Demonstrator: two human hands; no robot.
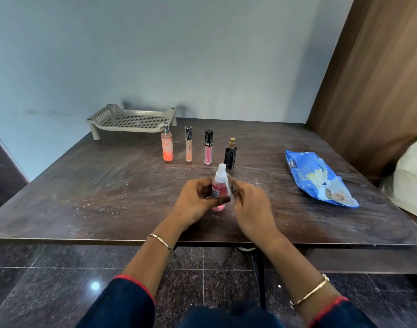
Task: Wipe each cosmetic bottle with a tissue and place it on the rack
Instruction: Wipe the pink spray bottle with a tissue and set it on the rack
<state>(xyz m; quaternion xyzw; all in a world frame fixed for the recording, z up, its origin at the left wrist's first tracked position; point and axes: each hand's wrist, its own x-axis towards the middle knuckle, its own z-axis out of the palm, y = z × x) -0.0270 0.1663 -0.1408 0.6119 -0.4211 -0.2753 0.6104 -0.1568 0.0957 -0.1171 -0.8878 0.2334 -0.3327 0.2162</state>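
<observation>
Hands low over the near middle of the desk point(84, 185). Left hand point(195, 200) wrapped round the body of the pink spray bottle point(218, 185), fingers curled behind it, thumb across the front. Right hand point(252, 209) pinching a narrow strip of white tissue point(229, 185) against the bottle's right side, just under the cap point(221, 170). Bottle upright, close above the desk; base touching it or not, cannot tell.

Likely trouble from here:
- Slipping or twisting out of the grip under a hard rub, given a smooth wall and a hold at mid-body only.
- Tearing or shredding of so thin a strip.
- Fresh dust on a wiped base, given the pale specks all over the desk.
- Toppling of the dark bottle point(230, 155), tall, narrow and just behind the hands, on a wide stroke.

Held bottle: small, round, clear-walled, full of pink liquid, with a pale label point(215, 192) and a cloudy white cap.

Further back, leftward in a row with the dark bottle: pink gloss tube point(208, 147), peach tube point(188, 145), orange mist bottle point(167, 147), all standing. Blue tissue pack point(318, 178) lying off to the right. Beige slotted rack point(131, 119) at the far left by the wall, well apart from the hands.
</observation>
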